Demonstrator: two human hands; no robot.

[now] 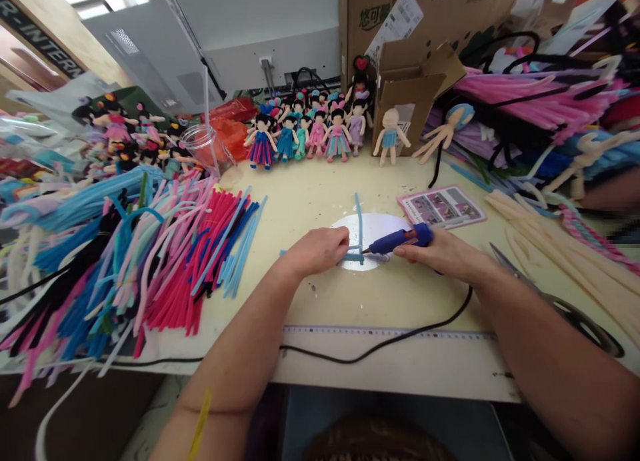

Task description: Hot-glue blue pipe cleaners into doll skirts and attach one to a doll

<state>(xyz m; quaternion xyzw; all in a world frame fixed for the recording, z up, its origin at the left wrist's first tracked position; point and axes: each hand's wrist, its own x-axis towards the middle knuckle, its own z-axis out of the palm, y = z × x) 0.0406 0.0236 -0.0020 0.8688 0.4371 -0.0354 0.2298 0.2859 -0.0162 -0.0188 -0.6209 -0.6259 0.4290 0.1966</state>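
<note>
Over a pale round mat (353, 263), my left hand (323, 249) pinches light blue pipe cleaners (354, 255) with its fingers closed. One blue piece stretches away from me, and others lie crosswise under my fingers. Wrapped in my right hand (440, 253) is a blue glue gun (397, 241), its dark nozzle touching or nearly touching the blue pieces where they meet. The glue gun's black cord (425, 329) curves back across the table toward the left. Part of the handle is hidden by my right fingers.
Bundles of colored pipe cleaners (185, 267) cover the left side. Finished dolls (300, 134) stand in rows at the back near a cardboard box (407, 81). Scissors (565, 307) and beige strips (565, 241) lie right. A picture card (443, 206) sits behind my right hand; a ruler (370, 333) runs along the front.
</note>
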